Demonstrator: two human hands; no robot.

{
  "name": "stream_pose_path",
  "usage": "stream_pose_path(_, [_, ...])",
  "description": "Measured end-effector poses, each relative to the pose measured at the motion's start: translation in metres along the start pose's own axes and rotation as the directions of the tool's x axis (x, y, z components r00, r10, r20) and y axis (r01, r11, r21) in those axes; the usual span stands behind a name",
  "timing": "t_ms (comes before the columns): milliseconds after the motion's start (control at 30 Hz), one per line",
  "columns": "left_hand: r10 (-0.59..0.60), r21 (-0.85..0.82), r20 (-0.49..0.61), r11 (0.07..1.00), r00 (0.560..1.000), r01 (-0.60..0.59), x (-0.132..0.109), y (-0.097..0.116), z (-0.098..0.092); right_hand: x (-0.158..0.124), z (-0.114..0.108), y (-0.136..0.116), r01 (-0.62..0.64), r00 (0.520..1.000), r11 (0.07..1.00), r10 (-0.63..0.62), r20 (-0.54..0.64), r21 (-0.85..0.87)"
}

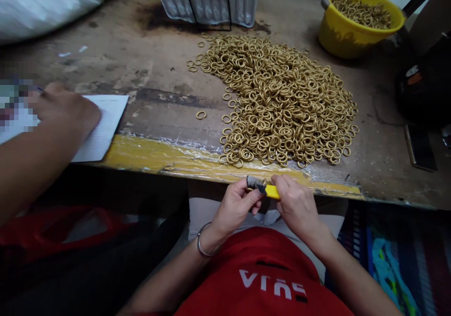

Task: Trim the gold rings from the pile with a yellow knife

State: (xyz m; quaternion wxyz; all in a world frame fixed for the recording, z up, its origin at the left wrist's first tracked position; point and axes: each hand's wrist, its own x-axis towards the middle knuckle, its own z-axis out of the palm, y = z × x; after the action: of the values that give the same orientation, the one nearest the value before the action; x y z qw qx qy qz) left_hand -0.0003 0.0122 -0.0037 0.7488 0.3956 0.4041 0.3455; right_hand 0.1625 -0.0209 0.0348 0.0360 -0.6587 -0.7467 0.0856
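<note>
My left hand (pixel 237 205), with a metal bangle at its wrist, pinches a small gold-coloured ring (pixel 265 182) in front of the table edge. A grey and black sleeve (pixel 252 181) covers its index fingertip. My right hand (pixel 298 205) grips a yellow-handled tool (pixel 272 192), which looks like a cutter; its dark front end lies against the left fingertips and the ring. What exactly the tip touches is too small to tell. Just beyond both hands, a large heap of gold-coloured rings (pixel 282 100) covers the table.
A yellow tub (pixel 347 36) of rings stands at the back right, and a white ribbed plastic container (pixel 207 1) at the back. On the left another person's hand (pixel 65 104) rests on paper (pixel 105 123). A phone (pixel 421 148) lies on the right.
</note>
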Motion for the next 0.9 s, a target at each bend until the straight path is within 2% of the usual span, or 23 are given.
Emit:
stream_pose_path(67, [0.009,0.050,-0.002,0.999,1.000,-0.009,-0.004,0.005,-0.004,0.006,-0.003,-0.001,0.016,1.000,0.999,-0.015,0.025,-0.046])
stream_pose_path(133, [0.026,0.101,0.007,0.995,1.000,-0.026,-0.013,0.014,-0.008,0.012,-0.007,0.002,-0.021,0.999,0.994,0.025,0.038,-0.104])
stream_pose_path(233, [0.086,0.153,0.129,0.983,0.988,-0.106,-0.033,0.027,-0.016,0.021,-0.013,0.010,-0.173,0.985,0.965,0.173,-0.019,-0.195])
stream_pose_path(267, [0.097,0.128,0.174,0.984,0.980,-0.120,-0.039,0.028,-0.019,0.024,-0.013,0.012,-0.189,0.982,0.964,0.182,-0.052,-0.189])
stream_pose_path(300, [0.083,0.069,0.190,0.993,0.978,-0.097,-0.043,0.027,-0.023,0.028,-0.013,0.011,-0.154,0.987,0.976,0.143,-0.078,-0.154])
stream_pose_path(400, [-0.029,-0.162,0.064,0.986,0.998,0.039,-0.042,0.015,-0.033,0.042,-0.008,-0.004,0.095,0.990,0.996,-0.093,-0.101,0.006])
stream_pose_path(467, [-0.058,-0.269,-0.013,0.962,0.998,0.052,-0.037,0.007,-0.039,0.055,-0.001,-0.020,0.192,0.979,0.980,-0.187,-0.084,0.047])
stream_pose_path(600, [-0.015,-0.408,-0.011,0.913,1.000,0.010,-0.030,0.005,-0.048,0.080,0.008,-0.045,0.169,0.985,0.984,-0.170,-0.018,-0.052])
stream_pose_path(700, [-0.042,-0.481,0.003,0.876,0.999,0.038,-0.029,0.010,-0.051,0.090,0.011,-0.049,0.135,0.991,0.985,-0.134,0.022,-0.103])
stream_pose_path(800, [-0.090,-0.508,-0.018,0.859,0.996,0.069,-0.022,0.014,-0.051,0.095,0.010,-0.043,0.119,0.993,0.992,-0.117,0.028,-0.041])
stream_pose_path(900, [-0.103,-0.446,-0.129,0.894,0.986,0.035,-0.011,0.017,-0.048,0.096,0.008,-0.030,0.111,0.993,0.984,-0.104,-0.060,0.142])
